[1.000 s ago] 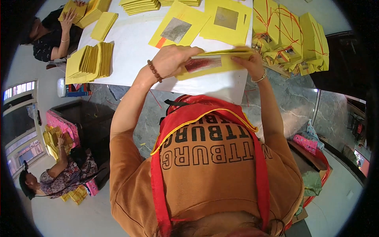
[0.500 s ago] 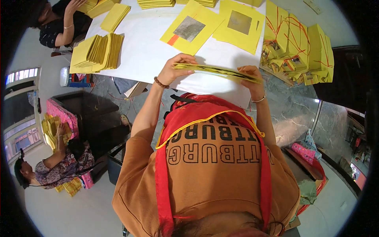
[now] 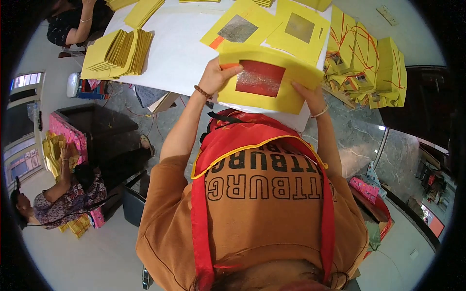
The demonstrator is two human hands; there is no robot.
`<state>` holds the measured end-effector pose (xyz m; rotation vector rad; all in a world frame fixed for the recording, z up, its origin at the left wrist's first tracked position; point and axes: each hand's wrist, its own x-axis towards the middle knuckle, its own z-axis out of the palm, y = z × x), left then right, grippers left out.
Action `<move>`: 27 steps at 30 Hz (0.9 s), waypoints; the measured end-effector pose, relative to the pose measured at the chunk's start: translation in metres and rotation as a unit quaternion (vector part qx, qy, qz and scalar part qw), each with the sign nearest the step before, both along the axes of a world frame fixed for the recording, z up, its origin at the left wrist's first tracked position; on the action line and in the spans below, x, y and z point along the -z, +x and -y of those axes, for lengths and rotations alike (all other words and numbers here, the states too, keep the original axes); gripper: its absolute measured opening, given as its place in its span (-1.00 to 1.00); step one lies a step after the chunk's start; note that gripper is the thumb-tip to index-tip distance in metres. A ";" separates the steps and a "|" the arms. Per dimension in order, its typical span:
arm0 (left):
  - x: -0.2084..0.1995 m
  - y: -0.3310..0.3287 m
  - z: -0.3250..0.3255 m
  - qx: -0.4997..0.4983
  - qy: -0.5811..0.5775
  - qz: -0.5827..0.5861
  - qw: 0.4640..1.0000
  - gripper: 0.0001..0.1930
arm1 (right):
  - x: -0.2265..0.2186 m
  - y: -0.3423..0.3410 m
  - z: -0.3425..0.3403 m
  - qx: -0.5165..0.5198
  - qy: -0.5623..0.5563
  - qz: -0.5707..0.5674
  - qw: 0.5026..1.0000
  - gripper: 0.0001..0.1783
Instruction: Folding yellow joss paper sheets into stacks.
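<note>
Through the head camera I have a yellow paper sheet (image 3: 303, 72) held up in front of the body, over the near edge of the white table (image 3: 179, 63) and just beyond the red apron (image 3: 252, 138). Its long axis runs from left to right, dipping a little toward the right end, and its broad face is turned up toward my view.

The paper is bright yellow and gently curved along the top. Near its middle I see a shiny oblong window (image 3: 260, 77), deep red with a silvery glare across its lower left part. A short orange strip (image 3: 229, 66) shows at the left end, by the thumb. I cannot tell how many layers there are.

I have the left hand (image 3: 215, 77) pinched closed on the left end, its thumb flat on the front and reaching the window's edge. The right hand (image 3: 311, 98) grips the right end likewise, thumb in front; the fingers behind are mostly hidden from me.

Beyond the held sheet, two flat yellow sheets with windows (image 3: 291, 42) lie on the table, and a fanned yellow stack (image 3: 114, 53) stands well to the left.
</note>
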<state>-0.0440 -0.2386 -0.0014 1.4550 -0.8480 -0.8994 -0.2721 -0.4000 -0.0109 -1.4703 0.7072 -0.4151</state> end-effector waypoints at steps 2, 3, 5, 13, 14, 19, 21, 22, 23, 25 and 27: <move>0.006 0.006 0.007 -0.009 -0.015 -0.012 1.000 -0.72 | 0.007 0.010 0.009 -0.007 0.090 0.011 0.996 -0.74; 0.015 0.009 0.008 -0.015 0.006 -0.113 0.993 -0.67 | 0.011 0.011 0.011 -0.014 0.182 0.022 0.983 -0.72; 0.030 0.010 0.007 -0.017 0.029 -0.209 0.977 -0.61 | 0.026 0.011 0.010 -0.004 0.233 0.023 0.972 -0.70; 0.065 -0.004 -0.013 -0.027 0.062 -0.192 0.979 -0.56 | 0.056 0.003 -0.002 0.021 0.355 0.062 0.933 -0.68; 0.063 -0.003 -0.010 -0.020 0.062 -0.166 0.984 -0.56 | 0.052 0.004 -0.004 0.025 0.360 0.080 0.929 -0.67; 0.038 0.011 -0.001 0.005 0.073 -0.126 0.989 -0.55 | 0.055 0.005 0.003 0.033 0.379 0.127 0.916 -0.66; 0.025 0.015 0.003 -0.007 0.060 -0.240 0.969 -0.57 | 0.058 0.005 0.013 0.004 0.439 0.151 0.886 -0.65; 0.023 0.016 0.004 -0.001 0.056 -0.262 0.964 -0.56 | 0.060 0.006 0.016 0.003 0.439 0.151 0.886 -0.65; 0.022 0.016 0.006 -0.002 0.055 -0.262 0.964 -0.56 | 0.062 0.007 0.018 0.012 0.455 0.135 0.880 -0.65; 0.023 0.019 0.011 0.005 0.075 -0.234 0.969 -0.52 | 0.065 0.006 0.019 0.020 0.470 0.119 0.874 -0.65; 0.038 0.027 0.014 0.020 0.094 -0.181 0.979 -0.53 | 0.069 0.004 0.017 0.026 0.474 0.122 0.872 -0.65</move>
